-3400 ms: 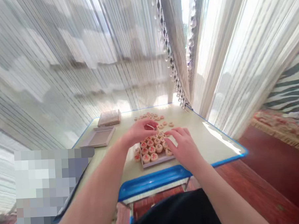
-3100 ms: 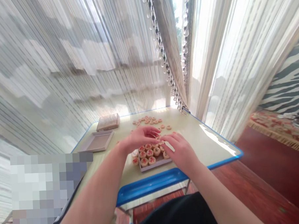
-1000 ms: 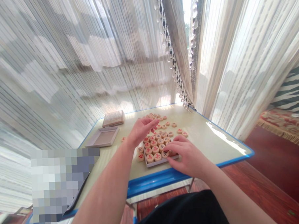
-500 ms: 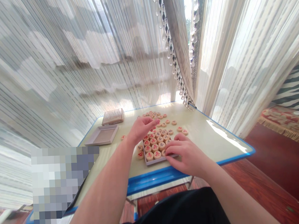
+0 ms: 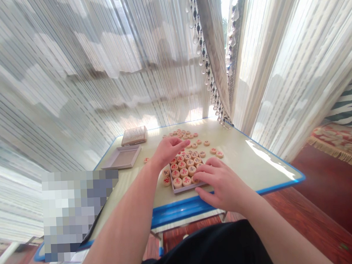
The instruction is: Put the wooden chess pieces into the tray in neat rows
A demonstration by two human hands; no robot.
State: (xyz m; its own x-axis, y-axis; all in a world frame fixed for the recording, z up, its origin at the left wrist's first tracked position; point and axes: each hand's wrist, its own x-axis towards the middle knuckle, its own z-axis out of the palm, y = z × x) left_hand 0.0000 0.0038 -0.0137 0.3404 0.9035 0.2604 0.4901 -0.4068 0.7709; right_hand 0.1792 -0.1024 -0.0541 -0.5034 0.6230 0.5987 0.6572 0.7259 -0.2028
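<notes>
Pale wooden, red-and-black-lettered discs (image 5: 184,172) line the shallow grey cardboard box (image 5: 182,189), where one could ride up if the right hand (image 5: 221,182), thumb and fingers parted at the box's near right corner, presses askew, while the left hand (image 5: 168,151) is curled above its far left side, grip unclear.

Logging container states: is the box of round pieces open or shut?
Open: no cover lies over the box, and rows of round pieces show inside its rim.

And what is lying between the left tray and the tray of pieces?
Head view: a red-marked piece nearer the left tray, then a black-marked piece and another red one beside the tray of pieces. The left arm hides part.
</notes>
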